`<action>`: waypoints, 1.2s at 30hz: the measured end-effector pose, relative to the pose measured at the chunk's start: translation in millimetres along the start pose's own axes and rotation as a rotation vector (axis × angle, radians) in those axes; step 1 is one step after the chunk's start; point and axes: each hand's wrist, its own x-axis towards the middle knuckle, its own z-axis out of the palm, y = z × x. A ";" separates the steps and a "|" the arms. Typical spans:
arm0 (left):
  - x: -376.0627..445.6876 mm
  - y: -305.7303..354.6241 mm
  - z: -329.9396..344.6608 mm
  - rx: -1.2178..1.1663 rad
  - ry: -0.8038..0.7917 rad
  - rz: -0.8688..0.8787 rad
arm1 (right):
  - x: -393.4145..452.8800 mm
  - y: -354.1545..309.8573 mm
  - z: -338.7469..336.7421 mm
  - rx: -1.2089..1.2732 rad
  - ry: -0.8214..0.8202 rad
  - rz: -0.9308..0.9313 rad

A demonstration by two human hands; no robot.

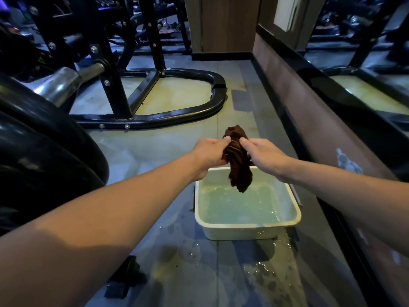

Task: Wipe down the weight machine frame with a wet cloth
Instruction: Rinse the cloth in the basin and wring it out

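Weight machine frame (pixel 155 100), black tubing, stands on the floor at far left. Left hand (pixel 209 152) and right hand (pixel 263 155), arms outstretched, both grasp a twisted brown cloth (pixel 239 160). It hangs over a white rectangular basin (pixel 247 228) holding cloudy water.

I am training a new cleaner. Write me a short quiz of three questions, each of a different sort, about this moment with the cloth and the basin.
1. True or false: both hands grip the brown cloth.
2. Where does the cloth hang? A) above the water in the white basin; B) on the black machine frame; C) flat on the floor.
3. Fill in: the floor in front of the basin shows spilled ____.

Key
1. True: the left hand and the right hand both hold its upper part, twisted between them.
2. A.
3. Water, in drops and small puddles.
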 end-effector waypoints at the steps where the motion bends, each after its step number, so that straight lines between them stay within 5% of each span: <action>1: 0.2 -0.7 0.6 0.095 0.026 0.037 | 0.3 2.2 -1.2 -0.018 0.009 0.001; 5: 0.1 0.9 10.5 0.241 0.142 0.157 | 3.7 1.5 -5.1 0.037 0.076 -0.030; 10: 9.8 1.2 8.2 0.165 0.128 0.156 | 1.6 -8.9 -18.3 0.496 -0.146 0.137; 13: 9.2 1.6 3.1 0.212 0.121 0.150 | 2.9 -3.2 -17.6 0.469 -0.208 0.130; 20: 12.8 4.3 -11.9 0.134 0.316 0.130 | 22.2 12.9 -20.4 0.251 0.248 0.018; 29: 16.5 9.5 -15.3 0.050 0.127 0.073 | 8.6 -9.9 -24.9 0.048 0.308 -0.200; 32: 15.3 10.2 -17.0 0.013 0.090 0.053 | 5.2 -14.3 -25.9 0.133 0.304 -0.105; 36: 10.9 9.5 -19.1 -0.031 0.101 0.031 | 3.6 -13.4 -34.5 0.487 -0.032 0.284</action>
